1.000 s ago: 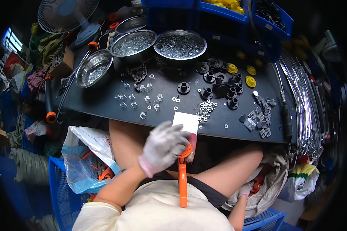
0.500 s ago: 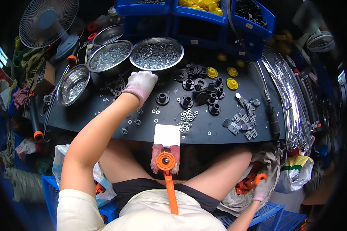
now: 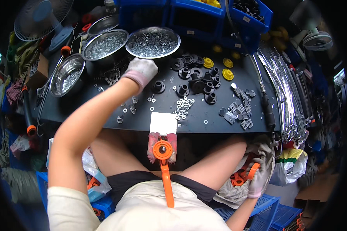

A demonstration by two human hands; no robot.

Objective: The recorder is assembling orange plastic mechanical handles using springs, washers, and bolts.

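Over the dark desk [image 3: 219, 123], the left hand [image 3: 142, 71] has moved nearer the bowl of nuts [image 3: 153, 41], grip curled shut; the right hand [image 3: 259, 178], low beside the seat, now clamps an orange part [image 3: 253, 171].

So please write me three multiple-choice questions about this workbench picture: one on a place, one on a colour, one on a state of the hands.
1. Where is the left hand?
A. at the near rim of the steel bowl of small metal parts
B. on the fan
C. on the lap

2. What colour is the long handle below the white card?
A. green
B. orange
C. black

3. What is the right hand doing?
A. resting open on the bench
B. holding the white card
C. gripping an orange part low beside the sack

Answers: 1 A, the gloved hand lies against that bowl's rim. 2 B, it is plainly orange. 3 C, gloved fingers close round the orange piece.
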